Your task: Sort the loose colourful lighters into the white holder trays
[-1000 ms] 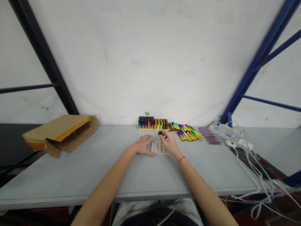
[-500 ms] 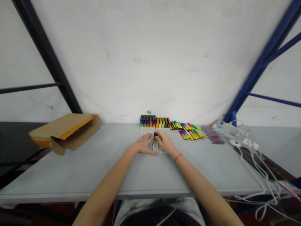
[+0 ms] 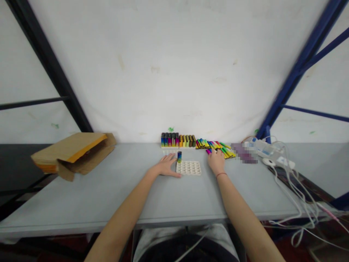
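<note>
A white tray [image 3: 188, 168] with rows of round-cornered slots lies flat on the table. One blue-and-yellow lighter [image 3: 179, 157] stands upright in its far left corner. My left hand [image 3: 164, 167] rests open against the tray's left side, thumb stretched along the front corner and fingers spread. Over to the right, my right hand [image 3: 217, 161] is at the near row of loose lighters [image 3: 229, 153], fingers closed around one at the left end. The fingertips partly cover that lighter. More loose lighters [image 3: 203, 143] lie in a row behind.
Against the wall stand a tray of dark-topped lighters [image 3: 169, 139] and one of yellowish lighters [image 3: 187, 141]. An opened cardboard box [image 3: 72, 153] lies at the left. White cables [image 3: 293, 178] and a power strip [image 3: 263, 148] occupy the right end of the grey table [image 3: 109, 196].
My right hand has let go of the lighter in the tray's corner and moved right to the loose lighters. My left hand has stayed beside the tray.
</note>
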Motion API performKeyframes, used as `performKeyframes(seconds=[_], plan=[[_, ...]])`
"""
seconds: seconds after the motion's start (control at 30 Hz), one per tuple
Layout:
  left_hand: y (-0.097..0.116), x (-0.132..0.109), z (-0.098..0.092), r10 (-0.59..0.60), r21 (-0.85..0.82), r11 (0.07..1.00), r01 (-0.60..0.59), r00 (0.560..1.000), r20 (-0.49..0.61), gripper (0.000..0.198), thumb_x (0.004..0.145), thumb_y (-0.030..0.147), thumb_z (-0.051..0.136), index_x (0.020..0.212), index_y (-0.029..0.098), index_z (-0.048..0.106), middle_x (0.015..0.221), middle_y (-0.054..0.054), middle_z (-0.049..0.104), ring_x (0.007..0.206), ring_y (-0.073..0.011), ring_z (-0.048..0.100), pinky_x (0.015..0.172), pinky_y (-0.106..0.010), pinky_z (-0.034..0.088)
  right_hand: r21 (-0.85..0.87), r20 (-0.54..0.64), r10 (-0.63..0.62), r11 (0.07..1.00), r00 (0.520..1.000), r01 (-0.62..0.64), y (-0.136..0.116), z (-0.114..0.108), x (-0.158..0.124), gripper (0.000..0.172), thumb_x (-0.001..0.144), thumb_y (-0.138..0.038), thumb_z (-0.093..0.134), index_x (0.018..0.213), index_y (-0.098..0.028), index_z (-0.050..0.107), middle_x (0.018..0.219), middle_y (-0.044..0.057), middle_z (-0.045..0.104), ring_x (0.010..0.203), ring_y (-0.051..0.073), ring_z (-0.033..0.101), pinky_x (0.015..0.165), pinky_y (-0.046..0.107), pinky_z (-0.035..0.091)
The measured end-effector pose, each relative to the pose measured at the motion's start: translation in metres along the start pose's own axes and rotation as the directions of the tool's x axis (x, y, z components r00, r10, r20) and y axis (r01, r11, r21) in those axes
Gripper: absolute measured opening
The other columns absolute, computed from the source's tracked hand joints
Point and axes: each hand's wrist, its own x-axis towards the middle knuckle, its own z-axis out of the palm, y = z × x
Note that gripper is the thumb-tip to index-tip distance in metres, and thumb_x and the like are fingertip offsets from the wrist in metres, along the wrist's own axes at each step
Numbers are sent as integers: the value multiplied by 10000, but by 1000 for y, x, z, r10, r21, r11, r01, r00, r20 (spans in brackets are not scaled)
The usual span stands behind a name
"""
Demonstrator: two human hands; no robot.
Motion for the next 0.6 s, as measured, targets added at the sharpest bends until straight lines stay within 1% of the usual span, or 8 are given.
performKeyframes(seconds=[0.1, 0.17, 0.23, 0.3, 0.4, 0.47, 0.5, 0.6], plan=[[-1, 1, 1, -1, 2, 1000, 1, 1000, -1, 1182, 615, 868, 556, 1508, 182, 196, 1595, -146, 22, 1457, -338, -2, 1172, -470, 57, -48, 72, -5, 999, 997, 9, 0, -1, -2, 329, 922, -274, 454, 1056, -111, 706, 1133, 257, 556, 1098, 364, 501, 821, 430, 422], [-2, 2, 2, -3, 3, 1000, 3, 1000, -6, 1185, 612, 871, 555, 1507, 181, 199, 1594, -148, 23, 1457, -339, 0, 1171, -471, 56, -74, 91, -36, 996, 995, 42, -3, -3, -3, 304, 919, -281, 473, 1024, -119, 707, 1118, 231, 577, 1096, 339, 510, 813, 397, 424], [-2, 2, 3, -2, 7, 1000, 2, 1000, -6, 1184, 612, 873, 554, 1504, 177, 204, 1594, -149, 29, 1457, -339, 0, 1171, -473, 55, -92, 131, -69, 992, 989, 81, -6, -4, -4, 272, 912, -229, 472, 1034, -109, 683, 1078, 209, 608, 1072, 305, 532, 817, 369, 420], [-2, 2, 3, -1, 13, 1000, 1, 1000, -5, 1178, 615, 872, 552, 1499, 170, 213, 1594, -150, 34, 1457, -337, -1, 1172, -468, 53, -106, 182, -92, 988, 979, 112, -8, -4, -4, 268, 888, -133, 454, 1070, -81, 645, 1042, 200, 626, 1042, 279, 553, 830, 349, 412], [-1, 1, 1, -9, 19, 1000, 9, 1000, 2, 1177, 619, 870, 553, 1493, 155, 224, 1593, -160, 31, 1458, -332, 2, 1174, -454, 51, -112, 216, -132, 981, 967, 158, -10, -1, -6, 301, 817, -33, 455, 1072, -45, 615, 1100, 220, 593, 1026, 274, 564, 840, 331, 407], [-1, 1, 1, -13, 17, 1000, 13, 1000, 6, 1174, 619, 869, 555, 1491, 153, 230, 1591, -165, 26, 1458, -329, 6, 1174, -453, 55, -65, 211, -169, 980, 963, 186, -12, 2, -7, 320, 774, -3, 458, 1054, -45, 607, 1135, 227, 567, 1007, 272, 569, 833, 325, 408], [0, 1, 0, -13, 15, 1000, 13, 1000, 6, 1173, 618, 869, 555, 1490, 153, 233, 1591, -166, 24, 1459, -329, 6, 1173, -455, 56, -11, 200, -192, 980, 961, 198, -13, 2, -7, 327, 770, 2, 445, 1054, -52, 599, 1123, 220, 570, 988, 264, 573, 825, 321, 409], [-1, 0, 0, -7, 7, 1000, 7, 1000, 2, 1176, 613, 875, 554, 1488, 154, 240, 1591, -166, 21, 1458, -331, 8, 1174, -454, 52, 258, 126, -230, 947, 965, 192, -19, 1, -6, 311, 833, -63, 397, 1097, -94, 560, 978, 150, 621, 876, 232, 585, 763, 303, 413]])
